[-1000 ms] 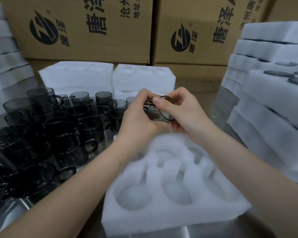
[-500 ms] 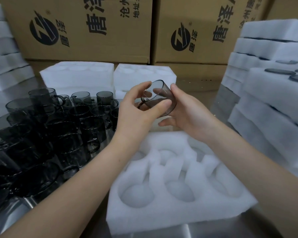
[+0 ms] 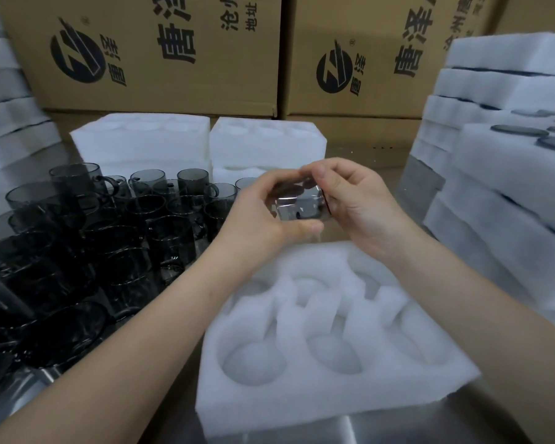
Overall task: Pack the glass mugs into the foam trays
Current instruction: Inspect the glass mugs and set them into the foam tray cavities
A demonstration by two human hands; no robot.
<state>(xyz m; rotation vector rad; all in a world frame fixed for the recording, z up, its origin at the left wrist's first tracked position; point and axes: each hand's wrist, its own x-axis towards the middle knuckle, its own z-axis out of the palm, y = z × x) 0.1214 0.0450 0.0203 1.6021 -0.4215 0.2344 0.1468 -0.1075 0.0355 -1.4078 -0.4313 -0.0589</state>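
Above the far edge of a white foam tray (image 3: 302, 408) with round pockets and narrow slots, a smoky grey glass mug (image 3: 298, 203) is held off the foam between both hands. The left hand (image 3: 263, 216) curls round it, thumb beneath and fingers over the top, while the right hand (image 3: 356, 200) pinches it from the other side with bent fingers. The mug seems to lie on its side, its long axis running across from one hand to the other, with a dark rim edge toward the right palm. Blur and glare make its handle hard to make out. To the left, a crowd of dark glass mugs (image 3: 93, 238) stands upright on the steel desk (image 3: 423, 184), the nearest ones cut off by the frame edge. Behind, two brown cardboard boxes (image 3: 161, 52) carry a round black logo with small 唐泽 beside it and large 唐泽 characters cut off at the top. Smaller print reads 沧州 and 地址, the rest out of frame. Stacks of white foam trays (image 3: 494, 174) rise at the right, at the back and at the far left, and dark round discs (image 3: 513, 131) show in the top of the right stack.
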